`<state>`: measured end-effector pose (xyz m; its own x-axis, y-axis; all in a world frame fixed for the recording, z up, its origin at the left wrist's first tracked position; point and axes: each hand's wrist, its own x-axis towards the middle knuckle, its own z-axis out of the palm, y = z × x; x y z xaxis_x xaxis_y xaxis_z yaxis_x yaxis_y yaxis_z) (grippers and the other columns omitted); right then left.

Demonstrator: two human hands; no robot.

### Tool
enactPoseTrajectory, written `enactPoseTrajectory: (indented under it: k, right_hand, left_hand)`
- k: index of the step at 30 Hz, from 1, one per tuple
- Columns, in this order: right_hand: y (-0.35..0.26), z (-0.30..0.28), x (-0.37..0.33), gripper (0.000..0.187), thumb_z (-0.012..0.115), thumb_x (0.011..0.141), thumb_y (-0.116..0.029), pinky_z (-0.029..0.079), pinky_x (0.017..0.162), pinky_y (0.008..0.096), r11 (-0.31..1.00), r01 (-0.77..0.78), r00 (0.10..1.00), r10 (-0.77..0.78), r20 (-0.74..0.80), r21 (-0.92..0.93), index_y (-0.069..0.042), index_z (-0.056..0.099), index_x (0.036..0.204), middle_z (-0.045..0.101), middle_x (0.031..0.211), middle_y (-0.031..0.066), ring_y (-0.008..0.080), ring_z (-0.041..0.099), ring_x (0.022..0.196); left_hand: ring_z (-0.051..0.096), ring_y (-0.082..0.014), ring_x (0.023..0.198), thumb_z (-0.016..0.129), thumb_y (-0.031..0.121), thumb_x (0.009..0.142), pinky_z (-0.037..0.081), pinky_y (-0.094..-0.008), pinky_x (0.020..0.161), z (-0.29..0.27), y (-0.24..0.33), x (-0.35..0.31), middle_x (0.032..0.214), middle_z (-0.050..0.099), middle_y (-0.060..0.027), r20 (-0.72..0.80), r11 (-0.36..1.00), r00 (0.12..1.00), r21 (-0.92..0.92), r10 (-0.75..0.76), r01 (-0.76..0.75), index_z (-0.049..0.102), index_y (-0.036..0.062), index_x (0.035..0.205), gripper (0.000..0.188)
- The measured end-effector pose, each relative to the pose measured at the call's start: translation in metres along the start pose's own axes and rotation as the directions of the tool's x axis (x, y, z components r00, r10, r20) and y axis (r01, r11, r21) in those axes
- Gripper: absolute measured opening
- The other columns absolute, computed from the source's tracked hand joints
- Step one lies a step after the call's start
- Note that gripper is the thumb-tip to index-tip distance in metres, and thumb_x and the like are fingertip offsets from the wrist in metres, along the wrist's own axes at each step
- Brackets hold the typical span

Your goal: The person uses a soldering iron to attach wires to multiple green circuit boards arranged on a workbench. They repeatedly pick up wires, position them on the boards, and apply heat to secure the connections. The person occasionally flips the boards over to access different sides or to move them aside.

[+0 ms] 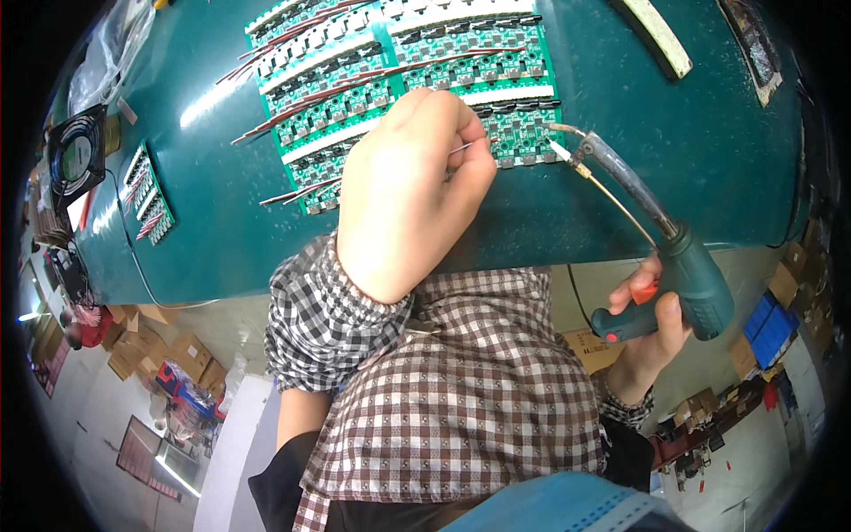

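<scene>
My left hand [403,173] is closed in a pinch over the front of the green circuit boards [523,155]. A thin wire [462,147] shows between its thumb and fingers, pointing at the front right board. My right hand [660,332] grips a dark green soldering gun [700,284] by its handle, beyond the table's front edge, with a finger at the red trigger [644,293]. The gun's iron tip and the white end of its thin feed tube [620,208] meet close over the right end of that board. My left hand hides part of the boards.
Bundles of dark red and black wires [310,106] lie across the boards. At left on the green table [222,213] are a small board strip [151,195], a black fan [78,152] and a clear plastic bag [111,62]. A pale, curved bar [656,35] lies far right.
</scene>
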<state>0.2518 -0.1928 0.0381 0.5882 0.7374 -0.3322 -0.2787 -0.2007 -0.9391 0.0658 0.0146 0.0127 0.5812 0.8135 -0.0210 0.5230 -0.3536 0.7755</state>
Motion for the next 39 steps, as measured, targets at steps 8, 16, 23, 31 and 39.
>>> enactPoseTrajectory:
  k: [8, 16, 23, 31, 39]
  right_hand:
    - [0.005, -0.003, -0.002, 0.055, 0.063, 0.094, -0.028, 0.056, 0.051, 0.0278, 1.000, 0.015, 0.999, -0.014, 0.044, -0.015, 0.012, 0.049, 0.129, 0.062, 0.094, 0.0162, 0.0215, 0.066, 0.064]
    - [0.008, -0.005, -0.004, 0.054, 0.062, 0.094, -0.026, 0.056, 0.052, 0.0287, 1.000, 0.011, 0.997, -0.011, 0.071, 0.005, 0.012, 0.048, 0.130, 0.061, 0.096, 0.0173, 0.0227, 0.066, 0.066]
    - [0.008, 0.000, -0.002, 0.053, 0.061, 0.095, -0.026, 0.056, 0.051, 0.0288, 0.999, 0.002, 0.999, -0.003, 0.033, 0.046, 0.012, 0.048, 0.130, 0.061, 0.094, 0.0171, 0.0228, 0.066, 0.065]
    - [0.016, 0.000, 0.004, 0.045, 0.060, 0.097, -0.029, 0.059, 0.051, 0.0305, 0.939, -0.076, 0.997, 0.070, 0.030, 0.335, 0.009, 0.052, 0.121, 0.063, 0.092, 0.0150, 0.0247, 0.069, 0.065]
    - [0.008, 0.012, 0.012, 0.044, 0.058, 0.099, -0.037, 0.056, 0.049, 0.0288, 0.867, -0.140, 0.989, 0.099, 0.109, 0.479, 0.005, 0.053, 0.114, 0.062, 0.089, 0.0110, 0.0216, 0.067, 0.064]
  left_hand:
    - [0.054, -0.0115, 0.067, 0.068, -0.001, 0.081, 0.043, -0.0254, 0.057, -0.001, -0.001, 0.000, 0.079, 0.057, -0.0030, 0.016, 1.000, 1.000, 0.002, -0.001, 0.001, 0.062, 0.0032, 0.088, 0.010]
    - [0.054, -0.0114, 0.067, 0.069, 0.000, 0.082, 0.043, -0.0254, 0.057, 0.000, 0.001, 0.000, 0.079, 0.057, -0.0028, 0.005, 1.000, 1.000, 0.004, -0.007, 0.007, 0.062, 0.0035, 0.087, 0.010]
    - [0.055, -0.0134, 0.064, 0.070, 0.000, 0.081, 0.044, -0.0267, 0.055, 0.003, 0.000, -0.001, 0.077, 0.057, -0.0033, -0.026, 1.000, 1.000, 0.020, 0.008, -0.007, 0.061, 0.0044, 0.086, 0.011]
    - [0.058, -0.0162, 0.065, 0.071, 0.002, 0.081, 0.048, -0.0298, 0.057, 0.004, -0.003, -0.003, 0.078, 0.057, -0.0060, -0.055, 0.997, 0.996, 0.028, 0.071, -0.069, 0.061, 0.0039, 0.087, 0.012]
    - [0.056, -0.0172, 0.062, 0.068, 0.003, 0.083, 0.047, -0.0301, 0.058, 0.000, -0.002, -0.006, 0.081, 0.056, -0.0075, -0.041, 0.995, 0.995, -0.040, 0.087, -0.088, 0.061, 0.0028, 0.092, 0.012]
